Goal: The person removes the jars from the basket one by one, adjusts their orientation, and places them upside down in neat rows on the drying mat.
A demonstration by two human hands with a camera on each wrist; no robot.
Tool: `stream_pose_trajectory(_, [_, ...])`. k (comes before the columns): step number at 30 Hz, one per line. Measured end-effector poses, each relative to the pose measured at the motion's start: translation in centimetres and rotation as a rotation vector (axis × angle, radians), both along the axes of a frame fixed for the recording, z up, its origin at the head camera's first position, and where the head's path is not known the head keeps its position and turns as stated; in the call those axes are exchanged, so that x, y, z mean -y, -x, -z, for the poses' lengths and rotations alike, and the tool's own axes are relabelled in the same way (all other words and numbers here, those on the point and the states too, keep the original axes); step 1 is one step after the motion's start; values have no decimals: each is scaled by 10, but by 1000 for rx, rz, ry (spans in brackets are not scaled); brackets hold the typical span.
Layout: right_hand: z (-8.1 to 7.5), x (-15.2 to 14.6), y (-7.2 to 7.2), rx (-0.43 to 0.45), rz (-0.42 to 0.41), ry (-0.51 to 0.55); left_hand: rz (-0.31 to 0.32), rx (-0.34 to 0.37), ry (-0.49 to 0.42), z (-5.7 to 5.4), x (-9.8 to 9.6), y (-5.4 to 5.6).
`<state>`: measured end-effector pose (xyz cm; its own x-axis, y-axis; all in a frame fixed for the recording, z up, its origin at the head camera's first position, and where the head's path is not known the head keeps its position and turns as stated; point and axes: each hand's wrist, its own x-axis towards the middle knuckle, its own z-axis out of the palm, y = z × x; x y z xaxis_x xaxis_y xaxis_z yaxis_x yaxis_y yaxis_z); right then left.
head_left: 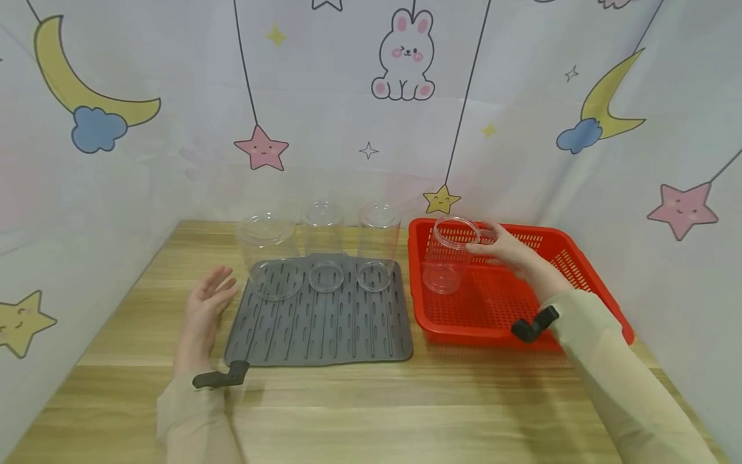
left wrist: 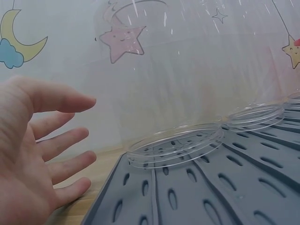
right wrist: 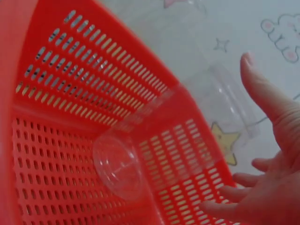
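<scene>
A clear plastic cup (head_left: 447, 258) stands rim up and slightly tilted at the left side of the red basket (head_left: 464, 333). My right hand (head_left: 505, 250) is beside its rim, thumb and fingers spread apart; in the right wrist view, the thumb is clear of the cup wall. Three more clear cups stand upside down along the back of the grey drying mat (head_left: 324, 332): a wide one (head_left: 268, 248) at left, then two narrower ones, the middle cup (head_left: 323, 238) and the right cup (head_left: 379, 240). Left of the mat, my left hand (head_left: 205, 301) holds nothing, fingers loosely bent.
The mat and basket sit side by side on a wooden table (head_left: 348, 412). Behind them hangs a white curtain (head_left: 324, 129) printed with stars, moons and a rabbit. The basket's slotted walls rise around the single cup.
</scene>
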<state>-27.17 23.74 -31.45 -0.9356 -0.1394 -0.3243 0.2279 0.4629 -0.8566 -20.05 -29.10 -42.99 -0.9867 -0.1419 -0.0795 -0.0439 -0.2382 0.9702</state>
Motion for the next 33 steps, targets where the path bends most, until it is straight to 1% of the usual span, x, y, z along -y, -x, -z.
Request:
stream_pose_trajectory(3, [6,-5,3,22,-54,9,27,37,33,-2,0,1])
stream_pose_trajectory(5, [10,-7,5,35,-72,7,41,48,44,-3,1,2])
stream_pose_trajectory(8, [15,-9,9,43,-95,-10,50,53,51,-3,1,2])
stream_pose_trajectory(12, [21,-7,13,44,-106,-22,54,54,56,-2,3,2])
stream_pose_trajectory(18, [27,2,19,28,-135,3,57,48,60,-2,3,1])
stream_pose_trajectory(26, [31,9,22,24,-104,18,52,52,44,-3,2,1])
stream_pose_trajectory(33, [32,13,20,23,-91,55,51,55,41,-3,2,2])
